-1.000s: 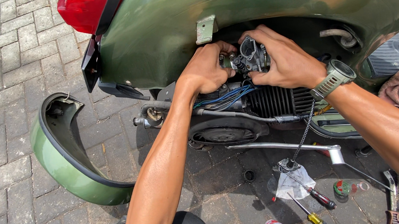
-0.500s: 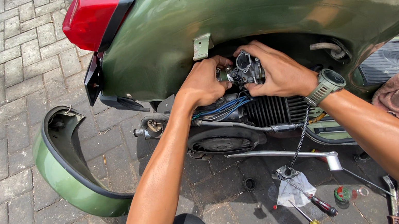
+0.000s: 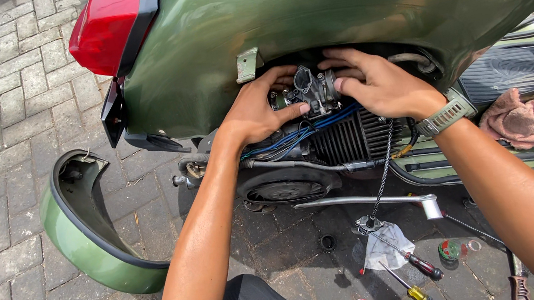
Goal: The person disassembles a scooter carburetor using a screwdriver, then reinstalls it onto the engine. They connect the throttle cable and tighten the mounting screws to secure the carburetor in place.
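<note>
Head cam, looking down at the back end of a green scooter (image 3: 304, 19) with its side cover off. The carburetor (image 3: 313, 89) sits in the open engine bay, just above the finned cylinder (image 3: 349, 138) and the blue wires (image 3: 300, 135). The left hand (image 3: 258, 108) is wrapped around its left side, thumb pressed on the body. The right hand (image 3: 379, 84) cups it from the right, fingers curled over the top. The removed green side panel (image 3: 82, 245) lies on the paving to the left. Screwdrivers (image 3: 412, 265) and a white rag (image 3: 383, 246) lie on the ground below, and a pink cloth (image 3: 530, 116) sits on the footboard.
</note>
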